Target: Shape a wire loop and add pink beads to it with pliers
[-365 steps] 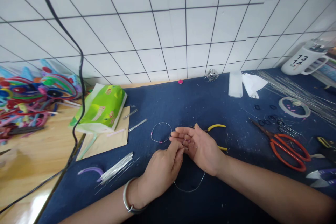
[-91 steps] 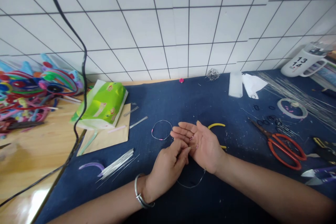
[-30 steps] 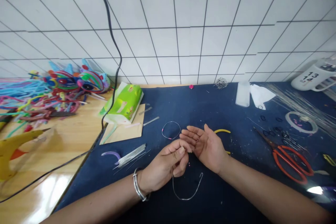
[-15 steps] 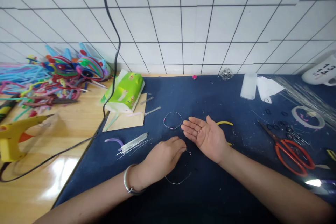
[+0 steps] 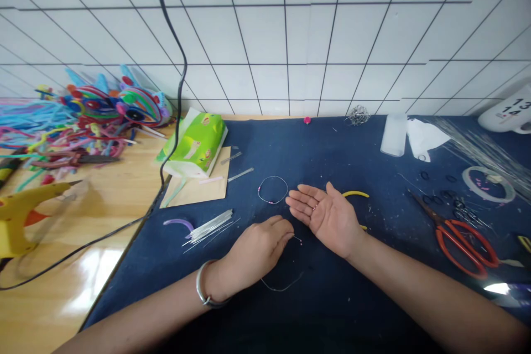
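My left hand (image 5: 259, 249), with a silver bangle (image 5: 201, 283) on its wrist, is closed in a pinch on a thin wire (image 5: 282, 290). The wire's short end pokes out past the fingertips with a tiny pink bead (image 5: 301, 242) on it, and its long end curves below the hand. Palm up, my right hand (image 5: 327, 215) lies open, and a few tiny pink beads (image 5: 315, 207) rest at the base of its fingers. Just beyond both hands lies a wire ring (image 5: 272, 177) with pink beads on it. Yellow handles (image 5: 355, 194) stick out from behind my right hand.
To the left are cut wires (image 5: 212, 227), a green tissue pack (image 5: 194, 144), a yellow glue gun (image 5: 25, 210) with its cord, and colourful pipe cleaners (image 5: 83, 133). Red-handled scissors (image 5: 464, 246), a bead dish (image 5: 488, 184) and a white mug (image 5: 508, 112) are on the right.
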The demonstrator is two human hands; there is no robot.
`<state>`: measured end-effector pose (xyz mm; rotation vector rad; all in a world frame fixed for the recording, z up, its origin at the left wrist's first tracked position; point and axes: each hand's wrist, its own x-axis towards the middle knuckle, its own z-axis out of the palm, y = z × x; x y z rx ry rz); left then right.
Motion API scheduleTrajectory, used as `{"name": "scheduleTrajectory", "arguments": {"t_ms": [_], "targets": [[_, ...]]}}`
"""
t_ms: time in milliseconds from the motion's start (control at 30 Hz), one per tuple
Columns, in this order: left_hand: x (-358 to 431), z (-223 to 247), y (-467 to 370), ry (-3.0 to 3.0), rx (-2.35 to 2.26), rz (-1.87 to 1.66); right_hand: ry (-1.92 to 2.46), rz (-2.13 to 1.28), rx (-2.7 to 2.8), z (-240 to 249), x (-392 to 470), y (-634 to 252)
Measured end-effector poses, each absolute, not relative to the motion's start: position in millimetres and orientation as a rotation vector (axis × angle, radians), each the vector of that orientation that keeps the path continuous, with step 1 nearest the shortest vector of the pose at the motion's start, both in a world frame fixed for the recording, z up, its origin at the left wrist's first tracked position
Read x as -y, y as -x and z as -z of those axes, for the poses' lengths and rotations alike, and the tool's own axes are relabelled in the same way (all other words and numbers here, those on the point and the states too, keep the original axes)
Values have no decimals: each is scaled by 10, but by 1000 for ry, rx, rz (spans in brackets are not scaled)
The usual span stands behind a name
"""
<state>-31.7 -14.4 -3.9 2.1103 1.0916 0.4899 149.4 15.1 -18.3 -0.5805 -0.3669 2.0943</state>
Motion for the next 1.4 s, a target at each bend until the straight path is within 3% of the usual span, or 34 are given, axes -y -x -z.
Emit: {"name": "scheduleTrajectory", "arguments": {"t_ms": [333,567,867,1400], "targets": [[136,39,297,-2214,-1136,-308,587,-2091,374,181,-149,-1494],[177,70,328,-2132,-1058,-529,590,-2089,389,185,-151,-1491],[147,53,300,-2042,-1085,-478,594,-2087,389,189,-151,-1487],[127,41,330,-689,-617,-660,623,-2086,422,156,-138,-1473]]}}
